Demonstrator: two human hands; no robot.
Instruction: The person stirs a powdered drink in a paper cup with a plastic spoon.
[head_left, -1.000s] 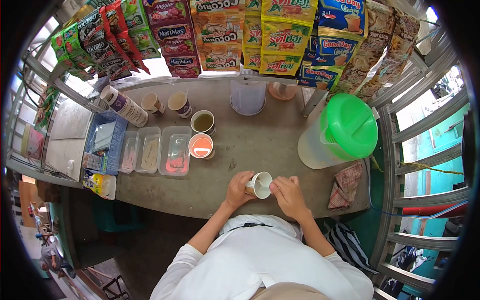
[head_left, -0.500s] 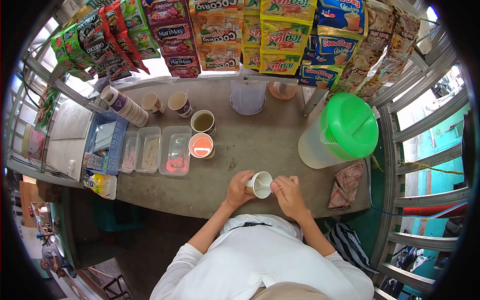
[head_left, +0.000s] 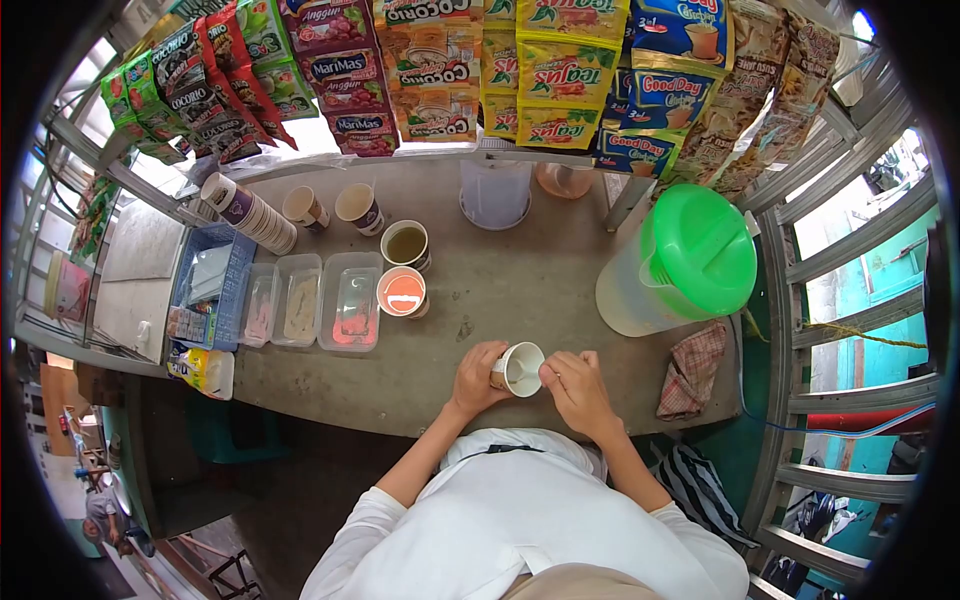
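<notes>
A paper cup (head_left: 523, 370) with a pale inside is tilted near the table's front edge. My left hand (head_left: 480, 377) is wrapped round its left side. My right hand (head_left: 578, 388) is pinched at the cup's right rim, and whatever its fingers hold there is too small to make out. Up and to the left of the hands stand a cup of orange-pink drink (head_left: 403, 292) and a cup of dark yellowish drink (head_left: 407, 245).
A green-lidded pitcher (head_left: 690, 260) stands at the right, with a checked cloth (head_left: 692, 371) below it. Plastic tubs (head_left: 351, 302), a blue basket (head_left: 212, 285) and stacked cups (head_left: 247, 211) are at the left. Sachets (head_left: 573, 70) hang above the table's back.
</notes>
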